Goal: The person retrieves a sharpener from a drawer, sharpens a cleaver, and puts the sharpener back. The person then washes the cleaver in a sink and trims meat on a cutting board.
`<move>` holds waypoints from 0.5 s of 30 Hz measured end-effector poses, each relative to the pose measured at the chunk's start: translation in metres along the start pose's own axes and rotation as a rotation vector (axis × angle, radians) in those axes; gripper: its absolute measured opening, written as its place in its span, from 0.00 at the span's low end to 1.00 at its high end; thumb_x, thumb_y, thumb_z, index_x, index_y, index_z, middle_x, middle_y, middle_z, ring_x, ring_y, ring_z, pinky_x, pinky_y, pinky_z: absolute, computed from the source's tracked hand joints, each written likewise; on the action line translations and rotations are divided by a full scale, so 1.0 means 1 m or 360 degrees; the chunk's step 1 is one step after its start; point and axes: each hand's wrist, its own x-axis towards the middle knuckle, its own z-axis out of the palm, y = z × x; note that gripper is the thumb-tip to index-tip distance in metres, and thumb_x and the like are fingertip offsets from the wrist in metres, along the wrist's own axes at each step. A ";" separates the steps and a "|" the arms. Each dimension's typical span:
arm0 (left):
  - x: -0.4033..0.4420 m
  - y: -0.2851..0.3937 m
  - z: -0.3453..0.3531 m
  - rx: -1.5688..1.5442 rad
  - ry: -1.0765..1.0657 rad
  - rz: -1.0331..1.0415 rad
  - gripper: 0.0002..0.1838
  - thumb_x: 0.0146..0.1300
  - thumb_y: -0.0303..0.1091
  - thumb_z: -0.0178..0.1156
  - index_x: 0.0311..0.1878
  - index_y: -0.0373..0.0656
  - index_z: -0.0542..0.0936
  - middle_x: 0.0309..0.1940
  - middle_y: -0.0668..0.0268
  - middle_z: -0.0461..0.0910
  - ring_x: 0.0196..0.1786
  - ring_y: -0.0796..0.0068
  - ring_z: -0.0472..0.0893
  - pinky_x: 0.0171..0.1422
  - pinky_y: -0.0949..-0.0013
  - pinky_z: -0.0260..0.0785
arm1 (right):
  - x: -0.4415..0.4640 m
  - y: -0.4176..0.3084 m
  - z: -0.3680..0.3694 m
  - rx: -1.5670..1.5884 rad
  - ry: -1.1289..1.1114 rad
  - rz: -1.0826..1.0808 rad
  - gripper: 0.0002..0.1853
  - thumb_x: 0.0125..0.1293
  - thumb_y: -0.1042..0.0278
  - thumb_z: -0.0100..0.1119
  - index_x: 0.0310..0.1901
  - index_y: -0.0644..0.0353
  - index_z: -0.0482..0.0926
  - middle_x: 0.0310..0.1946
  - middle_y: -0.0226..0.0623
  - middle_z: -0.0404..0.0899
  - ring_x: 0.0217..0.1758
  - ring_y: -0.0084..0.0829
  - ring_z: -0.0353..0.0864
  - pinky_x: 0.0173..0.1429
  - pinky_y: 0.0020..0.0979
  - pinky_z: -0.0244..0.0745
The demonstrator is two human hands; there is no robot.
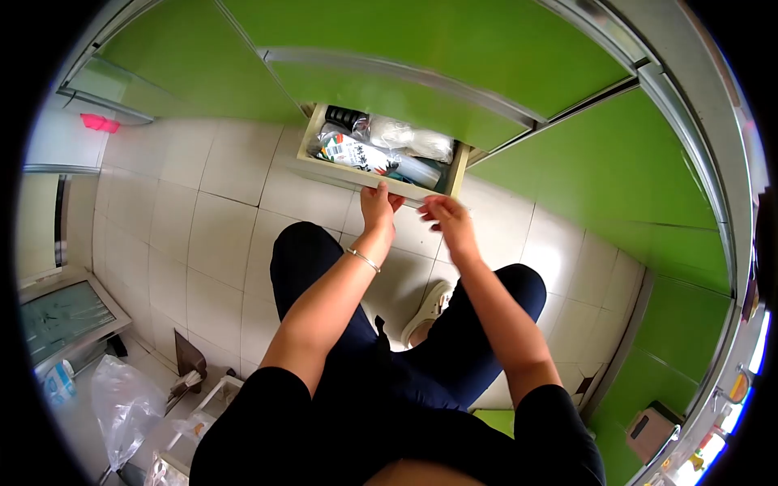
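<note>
A pulled-out drawer [344, 172] juts from the green cabinet. Inside lie a printed plastic package [354, 152], white plastic-wrapped items [405, 136], a clear cylindrical item [419, 170] and a black slotted object [346, 119]. My left hand [380, 208], with a bracelet at the wrist, is at the middle of the drawer's front edge, its fingers partly hidden beneath it; what they hold, if anything, is unclear. Just in front of the drawer's right corner, my right hand [447, 217] has its fingers bent and slightly apart, with nothing visible in them.
Green cabinet doors [405, 36] run above and to the right. Tiled floor [223, 211] surrounds my knees and shoe [428, 312]. At the lower left are a clear plastic bag [121, 401], a white rack [215, 402] and a glass-fronted appliance [69, 318]. A pink item [100, 123] hangs at the upper left.
</note>
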 end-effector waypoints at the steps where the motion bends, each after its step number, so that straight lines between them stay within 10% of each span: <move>1: -0.006 -0.005 -0.009 -0.0029 -0.0002 0.0018 0.08 0.71 0.35 0.45 0.47 0.41 0.66 0.39 0.62 0.76 0.38 0.72 0.79 0.43 0.66 0.76 | 0.001 -0.004 -0.005 -0.0176 0.0088 -0.0212 0.09 0.66 0.69 0.50 0.43 0.63 0.76 0.31 0.34 0.82 0.32 0.23 0.79 0.35 0.24 0.73; 15: -0.062 -0.026 -0.053 -0.0007 0.0182 0.0036 0.09 0.70 0.34 0.46 0.47 0.40 0.63 0.43 0.62 0.69 0.39 0.72 0.75 0.47 0.64 0.74 | 0.057 0.002 0.091 -0.2109 -0.0472 -0.1433 0.16 0.56 0.65 0.62 0.47 0.56 0.77 0.40 0.35 0.79 0.44 0.34 0.78 0.43 0.32 0.76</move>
